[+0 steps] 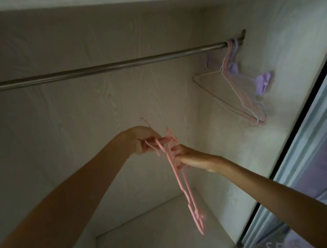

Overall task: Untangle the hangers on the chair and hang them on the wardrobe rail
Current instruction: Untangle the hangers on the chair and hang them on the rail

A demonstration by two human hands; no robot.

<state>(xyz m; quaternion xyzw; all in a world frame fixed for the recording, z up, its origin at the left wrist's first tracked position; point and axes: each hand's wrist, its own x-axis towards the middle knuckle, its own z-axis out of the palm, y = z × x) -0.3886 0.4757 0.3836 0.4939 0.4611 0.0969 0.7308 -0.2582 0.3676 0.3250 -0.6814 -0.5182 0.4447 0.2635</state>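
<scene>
My left hand (147,139) grips the upper ends of the pink hangers (179,174), fingers curled round them, so the bundle hangs free below the rail (96,68) and its own weight pulls the frames apart. My right hand (190,158) pinches one frame lower down, just beside the left, probably to draw a single hanger out of the tangle. Both are held inside the wardrobe, near the rail, so a freed hanger has only a short lift. Hung hangers (241,87), pink, white and lilac with clips, are crowded at the rail's right end, leaving the rest bare. No brand, label or writing is legible.
</scene>
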